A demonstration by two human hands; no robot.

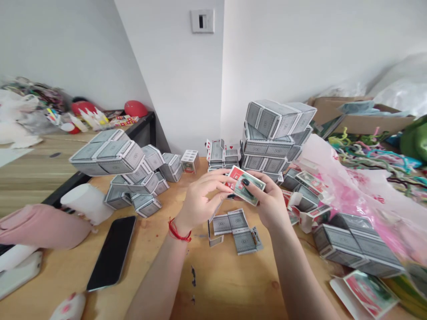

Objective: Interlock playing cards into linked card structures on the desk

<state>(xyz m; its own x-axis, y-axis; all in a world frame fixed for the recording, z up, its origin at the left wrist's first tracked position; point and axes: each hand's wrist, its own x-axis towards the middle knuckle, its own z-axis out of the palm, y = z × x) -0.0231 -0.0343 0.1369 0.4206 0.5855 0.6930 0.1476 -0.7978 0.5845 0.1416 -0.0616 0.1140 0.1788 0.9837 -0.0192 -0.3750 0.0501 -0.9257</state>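
Observation:
Both of my hands meet above the middle of the wooden table (233, 284). My left hand (200, 200), with a red string at its wrist, pinches the left end of a small card box (245, 184) printed red and green. My right hand (267, 200) grips the box's right side, dark-nailed fingers over its top. Just under my hands lie a few loose grey-backed cards (235, 226). Behind the hands rises a stack of wrapped grey card packs (275, 133).
A heap of grey packs (123, 169) lies at the left and more packs (356, 244) at the right, beside a pink plastic bag (360, 195). A black phone (113, 251) and a white cup (87, 202) lie at the left. A pink sleeve (43, 224) reaches in from the left edge.

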